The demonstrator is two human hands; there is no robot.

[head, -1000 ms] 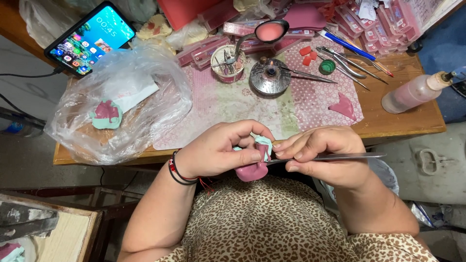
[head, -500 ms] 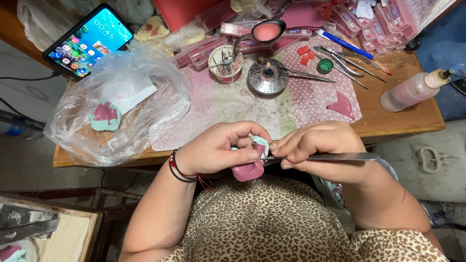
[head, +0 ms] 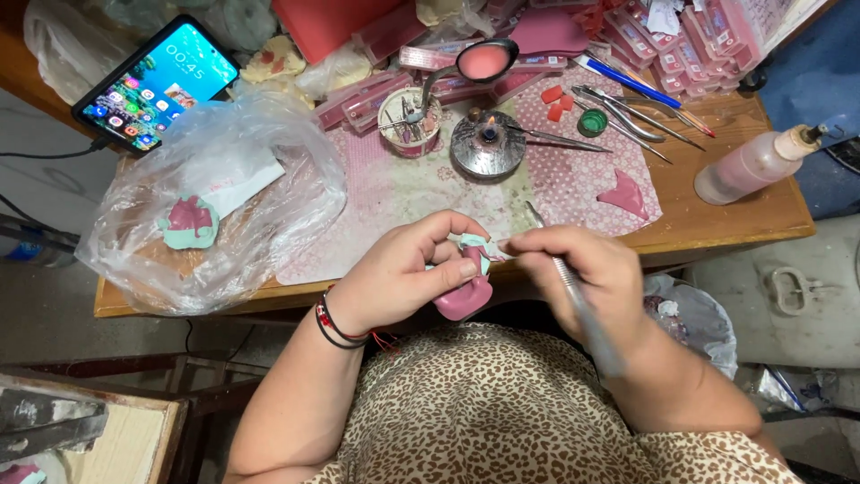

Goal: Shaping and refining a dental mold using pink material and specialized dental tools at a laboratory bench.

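My left hand [head: 408, 269] grips a small dental model [head: 466, 291], pale green on top with a pink wax base, held just off the table's front edge over my lap. My right hand [head: 596, 278] holds a thin metal tool [head: 578, 309] like a pen, its tip touching the green top of the model. The tool's handle slants back toward my right forearm. Both hands are close together, almost touching.
On the wooden table [head: 743, 215] sit a lit spirit burner [head: 488, 143], a cup of small tools [head: 408, 121], loose metal instruments [head: 627, 108], pink wax pieces [head: 625, 193], a pink liquid bottle [head: 752, 166], a phone [head: 157, 85] and a clear bag [head: 269, 188] holding another green-pink model [head: 190, 222].
The metal tool has swung from lying level out to the right to slanting back toward my forearm. My right hand turned over the model; the left hand kept its grip.
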